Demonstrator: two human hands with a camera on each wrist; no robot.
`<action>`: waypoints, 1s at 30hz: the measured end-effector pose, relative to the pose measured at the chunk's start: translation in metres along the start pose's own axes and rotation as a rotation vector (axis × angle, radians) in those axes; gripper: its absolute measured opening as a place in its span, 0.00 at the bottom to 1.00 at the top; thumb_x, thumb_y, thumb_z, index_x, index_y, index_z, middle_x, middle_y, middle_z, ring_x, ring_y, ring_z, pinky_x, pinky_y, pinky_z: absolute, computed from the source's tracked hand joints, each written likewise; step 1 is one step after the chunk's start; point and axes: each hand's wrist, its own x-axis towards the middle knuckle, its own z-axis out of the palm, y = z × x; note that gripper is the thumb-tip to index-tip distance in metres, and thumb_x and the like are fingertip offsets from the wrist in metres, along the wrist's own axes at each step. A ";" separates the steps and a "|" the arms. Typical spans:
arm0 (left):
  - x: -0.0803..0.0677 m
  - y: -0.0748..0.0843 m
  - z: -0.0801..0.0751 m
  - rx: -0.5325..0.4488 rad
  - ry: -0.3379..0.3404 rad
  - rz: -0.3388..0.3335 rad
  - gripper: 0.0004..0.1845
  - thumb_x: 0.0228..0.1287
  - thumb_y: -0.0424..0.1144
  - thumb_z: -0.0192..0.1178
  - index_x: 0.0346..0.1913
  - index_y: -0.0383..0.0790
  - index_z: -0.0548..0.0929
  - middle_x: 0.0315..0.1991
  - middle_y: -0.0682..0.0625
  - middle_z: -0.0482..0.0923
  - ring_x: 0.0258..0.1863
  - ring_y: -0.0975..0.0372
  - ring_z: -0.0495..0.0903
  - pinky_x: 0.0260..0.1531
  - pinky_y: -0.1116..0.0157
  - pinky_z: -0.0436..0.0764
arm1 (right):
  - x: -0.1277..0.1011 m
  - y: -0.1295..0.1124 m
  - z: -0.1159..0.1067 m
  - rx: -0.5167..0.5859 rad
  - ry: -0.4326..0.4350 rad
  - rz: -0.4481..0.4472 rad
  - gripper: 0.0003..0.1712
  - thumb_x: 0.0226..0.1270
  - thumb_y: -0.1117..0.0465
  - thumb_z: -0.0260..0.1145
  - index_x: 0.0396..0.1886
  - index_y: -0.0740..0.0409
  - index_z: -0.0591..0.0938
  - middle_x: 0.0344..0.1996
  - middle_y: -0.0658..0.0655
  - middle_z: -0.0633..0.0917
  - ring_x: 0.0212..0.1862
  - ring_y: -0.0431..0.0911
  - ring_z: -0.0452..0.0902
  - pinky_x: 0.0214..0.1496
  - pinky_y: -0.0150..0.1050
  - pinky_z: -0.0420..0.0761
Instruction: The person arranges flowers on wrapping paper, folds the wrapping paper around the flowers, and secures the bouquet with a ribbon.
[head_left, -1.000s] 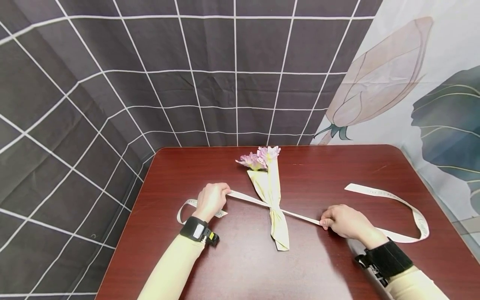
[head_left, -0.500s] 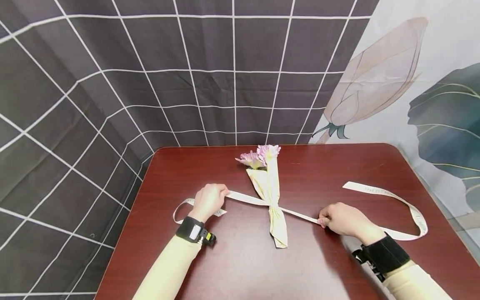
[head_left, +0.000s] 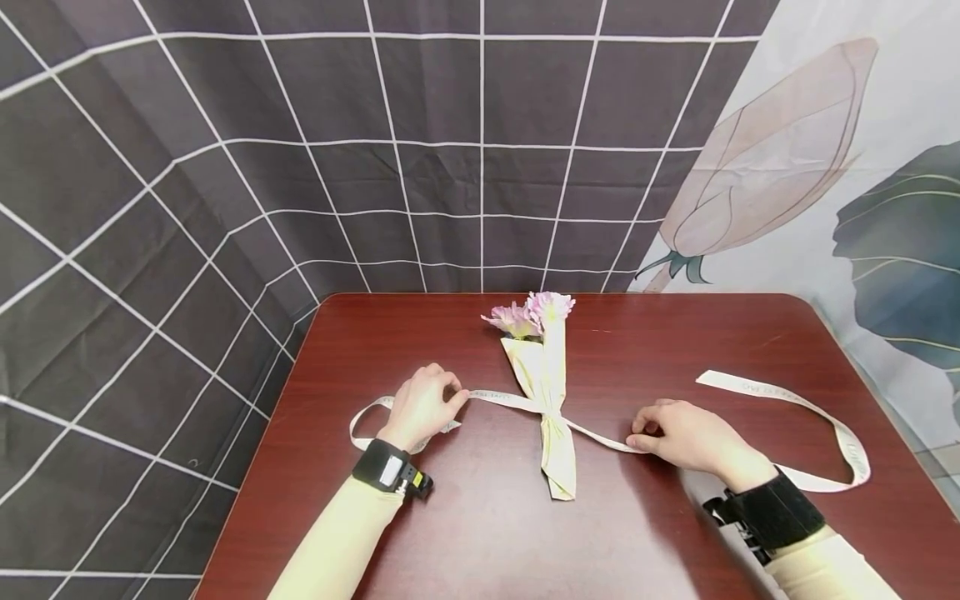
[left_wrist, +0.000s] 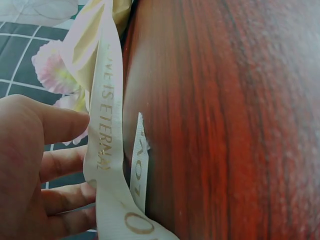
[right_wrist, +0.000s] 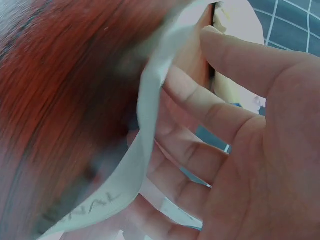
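Note:
A small bouquet (head_left: 553, 392) of pink flowers (head_left: 534, 313) in cream paper lies on the dark red table (head_left: 480, 533). A cream printed ribbon (head_left: 592, 432) crosses its narrow waist. My left hand (head_left: 424, 407) grips the ribbon's left part beside the bouquet. In the left wrist view the ribbon (left_wrist: 102, 140) runs along that hand's fingers (left_wrist: 60, 125), with a flower (left_wrist: 50, 70) behind. My right hand (head_left: 678, 433) rests on the ribbon's right part. In the right wrist view the ribbon (right_wrist: 142, 135) lies across loosely bent fingers (right_wrist: 200, 105), with the thumb held apart.
The ribbon's long right tail (head_left: 851, 446) loops over the table and ends at the far right (head_left: 720, 382). A short tail (head_left: 363, 421) curls left of my left hand. A dark checked cloth (head_left: 225, 167) and a floral backdrop (head_left: 825, 167) hang behind the table.
Both hands have moved slightly inward toward the bouquet, and the ribbon looks less taut. My right hand's grip has loosened. The bouquet has stayed in place.

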 end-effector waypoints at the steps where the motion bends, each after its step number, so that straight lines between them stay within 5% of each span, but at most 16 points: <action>1: 0.001 0.000 0.001 -0.006 0.005 0.003 0.11 0.58 0.57 0.60 0.36 0.56 0.83 0.35 0.58 0.75 0.37 0.61 0.75 0.33 0.62 0.75 | 0.001 -0.001 0.000 -0.002 0.011 -0.009 0.09 0.54 0.40 0.69 0.26 0.32 0.78 0.28 0.41 0.77 0.28 0.36 0.69 0.31 0.37 0.70; 9: 0.009 0.028 0.007 -0.089 0.053 0.148 0.22 0.55 0.50 0.63 0.53 0.50 0.79 0.50 0.55 0.77 0.51 0.60 0.74 0.45 0.56 0.74 | 0.011 -0.016 0.006 0.029 0.053 -0.070 0.12 0.52 0.38 0.70 0.31 0.35 0.81 0.28 0.39 0.78 0.31 0.36 0.72 0.33 0.36 0.72; 18: 0.012 0.067 0.024 -0.075 -0.006 0.249 0.21 0.58 0.49 0.64 0.54 0.48 0.77 0.49 0.55 0.79 0.54 0.61 0.74 0.50 0.56 0.73 | 0.023 -0.031 0.014 0.028 0.074 -0.152 0.16 0.45 0.42 0.75 0.32 0.37 0.82 0.25 0.38 0.76 0.30 0.35 0.70 0.31 0.32 0.69; 30: 0.011 0.053 0.017 0.091 -0.056 0.245 0.08 0.56 0.50 0.66 0.30 0.52 0.81 0.25 0.59 0.78 0.32 0.60 0.75 0.31 0.60 0.71 | 0.019 -0.029 0.017 -0.041 0.080 -0.160 0.16 0.43 0.47 0.77 0.27 0.39 0.78 0.25 0.40 0.72 0.30 0.37 0.66 0.31 0.34 0.68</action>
